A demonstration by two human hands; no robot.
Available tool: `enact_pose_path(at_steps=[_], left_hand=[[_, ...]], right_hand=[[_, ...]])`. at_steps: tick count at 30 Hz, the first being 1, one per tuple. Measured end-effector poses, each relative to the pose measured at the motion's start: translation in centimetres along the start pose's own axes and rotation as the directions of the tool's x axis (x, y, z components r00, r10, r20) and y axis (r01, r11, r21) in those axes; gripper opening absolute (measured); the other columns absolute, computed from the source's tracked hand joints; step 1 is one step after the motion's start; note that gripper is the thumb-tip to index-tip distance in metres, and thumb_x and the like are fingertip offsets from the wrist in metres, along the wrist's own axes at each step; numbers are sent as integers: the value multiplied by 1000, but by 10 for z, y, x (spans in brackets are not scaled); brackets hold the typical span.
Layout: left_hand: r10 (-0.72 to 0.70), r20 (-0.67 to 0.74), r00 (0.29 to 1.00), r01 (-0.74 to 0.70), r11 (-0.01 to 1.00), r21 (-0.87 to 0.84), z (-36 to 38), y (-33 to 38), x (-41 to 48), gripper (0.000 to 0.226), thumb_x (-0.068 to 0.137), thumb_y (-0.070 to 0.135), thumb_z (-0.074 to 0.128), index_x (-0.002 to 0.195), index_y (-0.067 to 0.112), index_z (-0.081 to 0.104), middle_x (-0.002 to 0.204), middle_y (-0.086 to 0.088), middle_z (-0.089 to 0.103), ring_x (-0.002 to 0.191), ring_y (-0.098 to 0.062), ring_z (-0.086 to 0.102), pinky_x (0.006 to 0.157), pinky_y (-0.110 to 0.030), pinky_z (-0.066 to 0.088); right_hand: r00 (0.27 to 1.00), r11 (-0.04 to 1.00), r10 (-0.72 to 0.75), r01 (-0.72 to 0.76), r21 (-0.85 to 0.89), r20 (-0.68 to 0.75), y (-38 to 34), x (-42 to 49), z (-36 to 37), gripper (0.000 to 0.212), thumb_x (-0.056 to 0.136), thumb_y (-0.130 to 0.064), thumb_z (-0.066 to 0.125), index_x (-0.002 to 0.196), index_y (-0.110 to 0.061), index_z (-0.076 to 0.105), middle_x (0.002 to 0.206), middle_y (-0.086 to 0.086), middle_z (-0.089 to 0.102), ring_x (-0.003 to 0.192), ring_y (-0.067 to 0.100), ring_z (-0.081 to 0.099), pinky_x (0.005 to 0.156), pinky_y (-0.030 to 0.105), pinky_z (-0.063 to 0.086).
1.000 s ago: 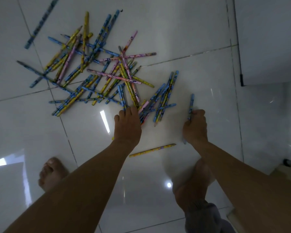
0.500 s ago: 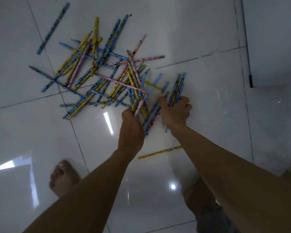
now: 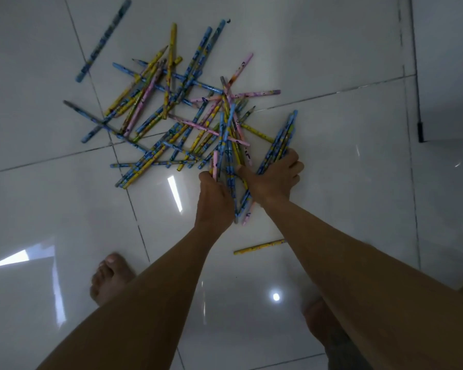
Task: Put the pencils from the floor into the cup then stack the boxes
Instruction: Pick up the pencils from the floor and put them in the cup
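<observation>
Down on the glossy white tiled floor (image 3: 332, 54), a loose heap of pencils (image 3: 171, 116) lies criss-crossed over a junction of grout lines, with blue, yellow and pink barrels overlapping at all angles. Both hands are at the near right edge of the heap, side by side, nearly touching. Left hand (image 3: 215, 198): back to camera, fingers curled under, thumb closed against a small clutch (image 3: 226, 140) of blue and pink pencils that fan up out of its grasp across the heap. Right hand (image 3: 274, 177): fingers wrapped round a tighter bundle (image 3: 282, 137) of blue and yellow pencils, thumb pointing toward the left hand. The bundle's far ends stick out past the knuckles, and its near ends poke out between the two forearms. Whether the held pencils are lifted clear of the tiles cannot be told. One blue pencil (image 3: 103, 40) lies alone, well apart from the heap at far left. One yellow pencil (image 3: 259, 247) lies alone on the near side, its right end passing under the right forearm. Bare left foot (image 3: 110, 276) is on the floor beside the left forearm; right foot (image 3: 321, 321) is mostly hidden behind the right arm. White panel (image 3: 449, 62) with a dark lower corner stands at far right. Bright light reflections sit on the tiles
</observation>
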State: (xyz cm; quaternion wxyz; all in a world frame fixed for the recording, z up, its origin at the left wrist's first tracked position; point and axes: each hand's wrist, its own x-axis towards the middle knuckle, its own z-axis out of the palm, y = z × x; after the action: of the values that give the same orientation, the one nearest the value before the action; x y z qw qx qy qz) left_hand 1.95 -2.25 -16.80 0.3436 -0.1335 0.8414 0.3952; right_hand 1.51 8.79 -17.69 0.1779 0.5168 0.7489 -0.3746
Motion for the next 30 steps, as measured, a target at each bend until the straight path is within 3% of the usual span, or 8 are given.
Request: enact_pose_path(at_steps=[3, 8, 12, 18, 21, 25, 27, 30], left_hand=[[1, 19, 1000, 0, 998, -55, 0, 2, -1, 8, 100, 12, 34, 94, 11, 29, 81, -10, 47, 66, -21, 48, 56, -36, 41], [94, 85, 992, -84, 990, -117, 0, 5, -2, 6, 99, 7, 34, 94, 9, 30, 68, 4, 40, 54, -8, 39, 46, -17, 32], [80, 121, 989, -60, 985, -159, 1, 7, 0, 9, 99, 5, 34, 93, 9, 28, 67, 3, 37, 53, -9, 36, 49, -24, 29], [57, 129, 990, -36, 987, -159, 0, 13, -5, 11, 99, 4, 32, 91, 10, 27, 69, 3, 37, 53, -8, 35, 47, -20, 29], [22, 130, 991, 3, 983, -186, -4, 17, -8, 6, 98, 2, 32, 97, 8, 29, 81, -5, 44, 57, -13, 38, 52, -28, 34], [-22, 109, 994, 43, 980, -194, -9, 21, -12, 7, 98, 2, 31, 97, 8, 28, 82, -4, 43, 61, -13, 39, 57, -31, 37], [-25, 95, 995, 43, 980, -192, -15, 25, -17, 8, 98, 3, 32, 95, 9, 27, 72, -2, 38, 57, -13, 36, 52, -29, 32], [-44, 83, 996, 58, 982, -179, -24, 33, -25, 8, 99, 6, 32, 95, 10, 27, 65, -1, 33, 52, -13, 34, 48, -28, 30]], right_hand=[[999, 999, -34, 34, 15, -2, 0, -2, 1, 100, 62, -39, 87, 136, -8, 26, 134, 11, 30, 121, 31, 34, 77, 35, 32], [984, 975, -174, 168, -143, -25, 4, -4, -1, 70, 78, -34, 76, 125, -3, 35, 130, 15, 35, 115, 32, 40, 77, 32, 33], [974, 952, -224, 224, -209, 26, 4, -6, 3, 52, 89, -32, 65, 122, -1, 37, 129, 16, 36, 114, 31, 42, 78, 27, 31], [980, 950, -193, 200, -240, 51, -1, -5, 4, 41, 98, -23, 51, 126, 2, 36, 133, 20, 39, 117, 34, 47, 94, 39, 41], [977, 944, -199, 212, -253, 77, -2, -6, -1, 39, 99, -19, 48, 128, 4, 35, 133, 21, 39, 119, 34, 46, 97, 40, 41], [982, 984, -137, 150, -97, 127, -4, -7, -6, 25, 100, -17, 44, 118, -3, 33, 120, 16, 45, 109, 27, 47, 95, 40, 41], [979, 993, -115, 111, 29, 168, -6, -11, -13, 16, 100, -15, 41, 105, -9, 27, 104, 11, 47, 95, 21, 46, 83, 38, 44], [950, 973, -222, 203, 108, 220, -11, -24, -30, 13, 101, -16, 38, 106, -8, 30, 90, 11, 48, 78, 21, 49, 66, 33, 40]])
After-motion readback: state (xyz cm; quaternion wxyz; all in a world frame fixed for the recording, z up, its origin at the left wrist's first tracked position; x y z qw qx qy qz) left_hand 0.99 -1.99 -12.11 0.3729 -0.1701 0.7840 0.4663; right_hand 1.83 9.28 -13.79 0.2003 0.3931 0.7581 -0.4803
